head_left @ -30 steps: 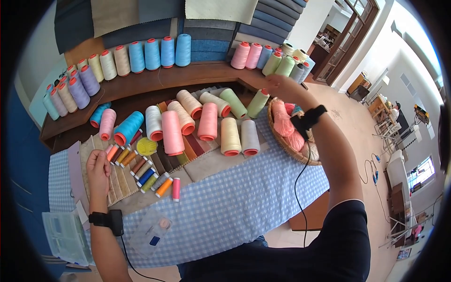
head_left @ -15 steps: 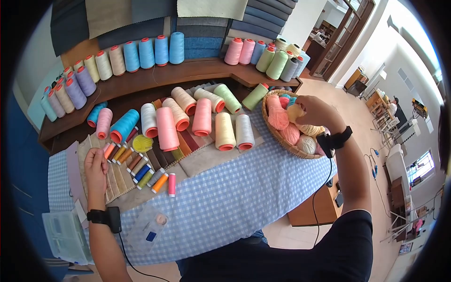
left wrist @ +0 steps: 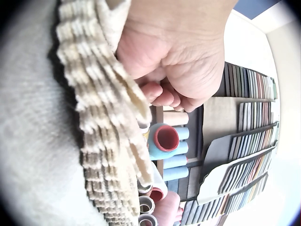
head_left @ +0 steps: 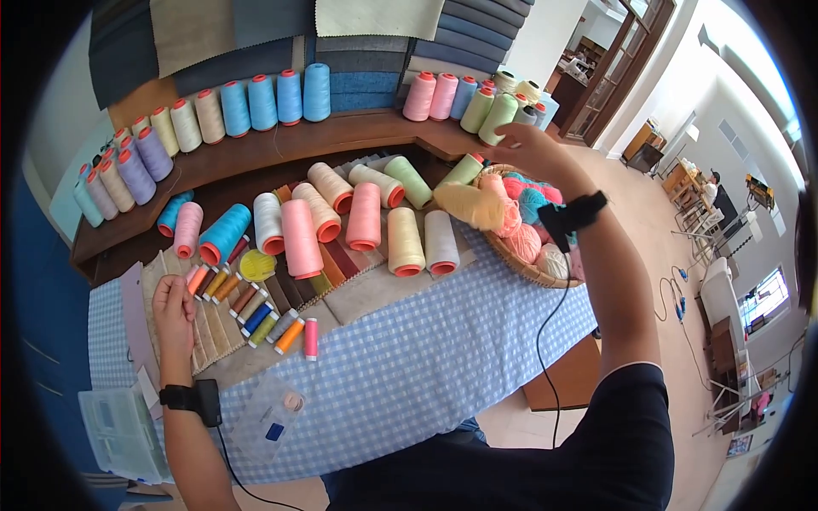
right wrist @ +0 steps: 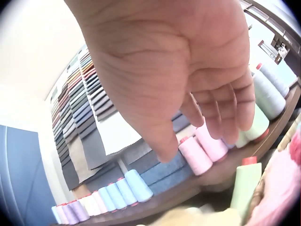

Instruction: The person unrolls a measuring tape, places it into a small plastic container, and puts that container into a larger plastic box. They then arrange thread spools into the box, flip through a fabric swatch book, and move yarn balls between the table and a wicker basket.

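Observation:
In the head view my right hand (head_left: 521, 146) hovers over the back of a wicker basket (head_left: 520, 257), near the shelf end. The right wrist view shows its palm and loosely extended fingers, holding nothing. Blurred, a pale yellow yarn skein (head_left: 469, 206) overlaps the basket's left rim, below that hand and beside a tilted green thread cone (head_left: 463, 170). My left hand (head_left: 175, 308) rests at the left over pleated beige fabric (head_left: 209, 336), next to several small thread spools (head_left: 249, 302). Its fingers are loosely curled in the left wrist view, with nothing visible in them.
Large thread cones (head_left: 365, 217) lie and stand mid-table on fabric swatches. More cones (head_left: 260, 102) line the curved wooden shelf (head_left: 281, 146) behind. Pink, teal and white yarn balls (head_left: 552, 260) fill the basket. A clear plastic box (head_left: 119, 426) is at the left edge.
Half a second ago my right hand held the yellow yarn in the basket; now it has moved up and left, and the yarn is at the basket's left rim. My left hand stays put.

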Demonstrator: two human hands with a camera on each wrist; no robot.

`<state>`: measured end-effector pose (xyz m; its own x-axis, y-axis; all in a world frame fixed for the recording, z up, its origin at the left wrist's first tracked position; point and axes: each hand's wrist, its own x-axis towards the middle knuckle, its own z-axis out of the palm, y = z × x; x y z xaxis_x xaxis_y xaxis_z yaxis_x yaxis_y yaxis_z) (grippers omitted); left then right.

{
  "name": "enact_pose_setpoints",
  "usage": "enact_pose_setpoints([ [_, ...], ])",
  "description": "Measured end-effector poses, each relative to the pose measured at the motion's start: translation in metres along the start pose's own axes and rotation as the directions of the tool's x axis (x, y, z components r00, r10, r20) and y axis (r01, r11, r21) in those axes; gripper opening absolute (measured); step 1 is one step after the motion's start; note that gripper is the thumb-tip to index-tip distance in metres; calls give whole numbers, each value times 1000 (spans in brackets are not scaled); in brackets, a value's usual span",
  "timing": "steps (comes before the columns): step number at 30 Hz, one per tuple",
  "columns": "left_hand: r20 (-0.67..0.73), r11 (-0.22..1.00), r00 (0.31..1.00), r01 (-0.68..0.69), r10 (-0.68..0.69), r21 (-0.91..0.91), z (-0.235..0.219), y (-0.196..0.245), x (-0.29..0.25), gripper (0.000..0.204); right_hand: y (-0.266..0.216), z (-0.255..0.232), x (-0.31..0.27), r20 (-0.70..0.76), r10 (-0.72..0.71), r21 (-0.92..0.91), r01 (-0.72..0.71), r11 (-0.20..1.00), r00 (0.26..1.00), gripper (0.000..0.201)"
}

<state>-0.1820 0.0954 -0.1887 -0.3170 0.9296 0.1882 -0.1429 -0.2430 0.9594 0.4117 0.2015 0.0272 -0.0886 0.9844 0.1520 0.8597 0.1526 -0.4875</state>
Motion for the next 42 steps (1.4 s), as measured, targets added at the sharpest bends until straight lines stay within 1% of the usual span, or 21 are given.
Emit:
enact_pose_setpoints([
  [1,7,1000,1000,-8,8,10,1,1,0,17,3,-9,-7,5,1,-5,-1,1000,1000,68],
  [3,7,1000,1000,6,-6,3,1,1,1,17,23,-32,-24,149,31,-309,17,951,988,71],
  [7,13,1000,1000,7,-7,18,2,2,1,17,66,-41,-65,303,159,-402,-25,915,940,77],
  [11,3,1000,1000,18,-18,22,-1,-2,2,17,80,-21,-88,214,86,-550,48,834,973,62],
  [14,-3,999,1000,6,-6,38,-3,-2,0,17,72,-39,-79,132,127,-424,-60,904,983,58],
  [17,5,999,1000,2,-2,39,0,1,0,16,24,-43,-72,58,32,-83,-27,996,998,58],
  [18,3,1000,1000,11,-11,20,0,1,0,16,3,-39,-72,57,33,-78,-28,997,998,58],
  [20,3,1000,1000,20,-20,6,0,1,1,16,-33,-23,-68,123,73,91,-85,992,990,65],
  [21,1,1000,1000,12,-12,6,0,1,1,15,-38,-9,-63,124,74,97,-86,992,990,65],
  [23,-3,1000,1000,5,-5,9,-2,1,0,15,-43,21,-50,115,-15,138,-1,990,993,74],
  [24,3,1000,1000,0,0,10,-3,0,1,15,-66,22,-58,237,24,181,-69,981,971,74],
  [27,-2,1000,1000,2,-2,1,-3,0,0,15,-57,22,-50,261,-6,275,-68,959,965,71],
  [29,-8,1000,1000,11,-11,-11,-1,2,-1,15,-40,14,-46,220,6,235,-59,970,975,69],
  [31,-5,1000,1000,15,-15,4,3,4,-1,15,-29,5,-47,168,-10,-181,41,983,986,66],
  [33,-2,1000,1000,16,-16,0,5,4,0,15,6,16,-45,199,-96,-174,132,976,975,67],
  [35,-10,1000,1000,18,-18,11,4,5,-2,15,30,37,-47,155,-36,-390,95,916,987,70],
  [36,-2,1000,1000,13,-13,7,4,5,-2,15,43,46,-44,198,50,-417,38,908,979,72],
  [39,-7,1000,1000,5,-5,15,8,8,-5,16,35,48,-47,232,51,-305,23,952,971,67],
  [40,-7,1000,1000,3,-3,17,8,8,-5,16,46,50,-50,86,18,-238,3,971,996,61],
  [41,-9,1000,1000,3,-3,19,8,9,-6,16,71,46,-37,59,-62,-187,72,980,996,57],
  [42,-5,1000,1000,2,-2,12,10,11,-7,17,46,32,-42,37,105,-163,-98,982,994,50],
])
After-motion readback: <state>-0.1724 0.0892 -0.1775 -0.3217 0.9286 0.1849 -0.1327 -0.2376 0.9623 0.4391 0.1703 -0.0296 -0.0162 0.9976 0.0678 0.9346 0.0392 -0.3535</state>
